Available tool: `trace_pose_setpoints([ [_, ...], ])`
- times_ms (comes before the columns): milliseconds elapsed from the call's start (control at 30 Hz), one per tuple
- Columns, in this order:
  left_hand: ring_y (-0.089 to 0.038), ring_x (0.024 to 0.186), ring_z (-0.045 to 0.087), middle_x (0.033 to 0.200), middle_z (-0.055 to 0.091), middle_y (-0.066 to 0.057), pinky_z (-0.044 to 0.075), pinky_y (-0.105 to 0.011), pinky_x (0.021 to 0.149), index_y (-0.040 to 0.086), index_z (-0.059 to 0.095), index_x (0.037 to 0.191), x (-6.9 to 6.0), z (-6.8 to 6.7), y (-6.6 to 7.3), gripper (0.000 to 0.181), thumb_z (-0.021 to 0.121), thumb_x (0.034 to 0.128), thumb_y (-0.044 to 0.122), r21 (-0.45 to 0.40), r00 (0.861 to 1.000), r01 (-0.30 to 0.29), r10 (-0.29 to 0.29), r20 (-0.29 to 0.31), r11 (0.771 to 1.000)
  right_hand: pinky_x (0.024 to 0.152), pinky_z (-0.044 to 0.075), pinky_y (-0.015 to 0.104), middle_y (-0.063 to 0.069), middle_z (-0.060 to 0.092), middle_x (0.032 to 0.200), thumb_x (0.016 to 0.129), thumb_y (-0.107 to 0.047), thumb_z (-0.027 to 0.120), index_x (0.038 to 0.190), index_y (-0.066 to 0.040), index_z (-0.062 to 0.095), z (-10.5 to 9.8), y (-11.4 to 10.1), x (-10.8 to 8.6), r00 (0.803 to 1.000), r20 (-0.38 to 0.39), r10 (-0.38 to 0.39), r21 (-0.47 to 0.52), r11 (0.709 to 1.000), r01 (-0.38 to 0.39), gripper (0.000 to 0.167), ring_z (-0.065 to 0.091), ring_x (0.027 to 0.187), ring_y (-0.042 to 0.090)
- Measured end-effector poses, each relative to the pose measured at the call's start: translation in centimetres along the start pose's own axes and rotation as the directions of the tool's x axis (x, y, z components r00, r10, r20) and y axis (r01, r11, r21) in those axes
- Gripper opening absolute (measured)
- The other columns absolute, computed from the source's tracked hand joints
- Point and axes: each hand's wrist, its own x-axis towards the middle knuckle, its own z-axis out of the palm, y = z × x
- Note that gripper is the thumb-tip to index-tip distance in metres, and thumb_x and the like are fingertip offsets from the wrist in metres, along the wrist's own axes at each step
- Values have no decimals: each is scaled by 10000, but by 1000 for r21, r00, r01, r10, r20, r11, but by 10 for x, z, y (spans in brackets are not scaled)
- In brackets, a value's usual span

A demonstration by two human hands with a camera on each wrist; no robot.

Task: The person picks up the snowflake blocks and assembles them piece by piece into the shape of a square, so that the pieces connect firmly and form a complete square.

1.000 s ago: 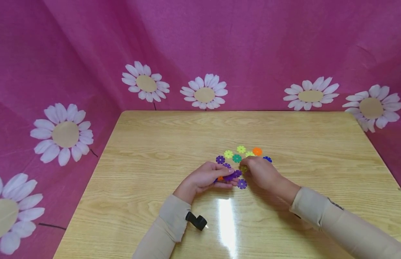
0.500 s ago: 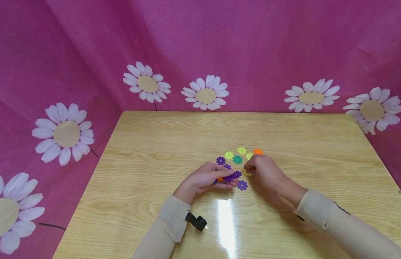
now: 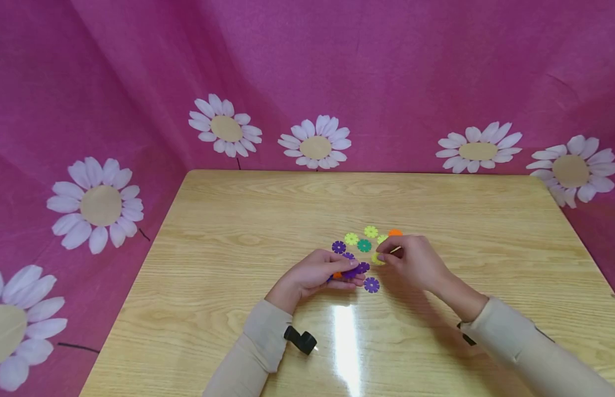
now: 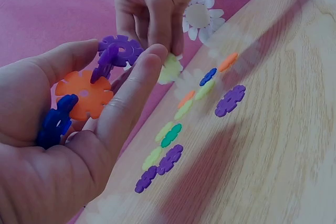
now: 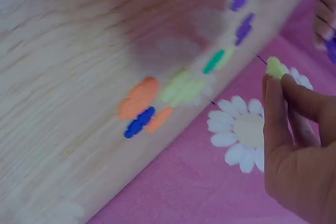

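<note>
My left hand [image 3: 312, 275] holds a joined chain of notched flower-shaped plastic discs. In the left wrist view the chain has a blue disc [image 4: 52, 124], an orange disc [image 4: 84, 95] and two purple discs [image 4: 127, 52]. Thumb and fingers pinch it at the purple end. To the right of this hand, my right hand [image 3: 417, 263] pinches a yellow-green disc [image 5: 275, 68] between thumb and fingertips. That disc [image 4: 170, 70] is held just beyond the purple end and looks apart from it. The right fingers partly cover it in the head view.
Loose discs lie flat on the wooden table [image 3: 213, 248] just beyond the hands: yellow-green [image 3: 371, 231], green [image 3: 364, 246], orange [image 3: 395, 233], blue [image 5: 139, 123] and purple [image 3: 339, 247]. Another purple disc [image 3: 371, 285] lies nearer. A pink flowered cloth [image 3: 387, 66] surrounds the table.
My right hand has shifted slightly right and turned, still pinching the yellow-green disc, which now shows more clearly. The left hand with its chain has stayed almost still.
</note>
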Motion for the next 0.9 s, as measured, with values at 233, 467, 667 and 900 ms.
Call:
trace_pose_setpoints([
  [233, -207, 926, 744, 1063, 739, -236, 609, -371, 908, -91, 676, 1155, 0, 1, 0, 290, 592, 1013, 147, -1, 1000, -11, 11, -26, 1000, 654, 605, 238, 85, 730, 916, 909, -129, 736, 1055, 10, 737, -13, -8, -14, 972, 114, 203, 348, 909, -231, 201, 667, 792, 126],
  [467, -195, 938, 738, 1077, 737, -230, 585, -418, 952, -94, 664, 1184, -1, 2, 2, 287, 586, 1012, 122, 2, 999, -27, 27, -20, 1000, 853, 620, 270, 2, 697, 946, 959, -65, 656, 1240, 192, 553, -14, -15, -22, 898, 300, 321, 693, 574, -437, 394, 715, 855, 61],
  [667, -175, 926, 734, 1046, 748, -201, 586, -414, 955, -96, 666, 1180, -3, 2, 2, 290, 600, 1006, 126, 25, 999, -35, 35, -13, 999, 851, 616, 247, 4, 682, 966, 954, -85, 670, 1251, 197, 536, -11, -16, -23, 894, 302, 331, 722, 533, -441, 431, 714, 871, 59],
  [900, -180, 904, 738, 1021, 752, -208, 576, -439, 968, -104, 670, 1157, -2, 4, 0, 290, 619, 995, 132, 55, 999, -49, 49, 3, 997, 881, 611, 290, 0, 697, 987, 951, -111, 681, 1246, 174, 563, -9, -15, -25, 888, 308, 340, 707, 542, -453, 427, 723, 879, 72],
])
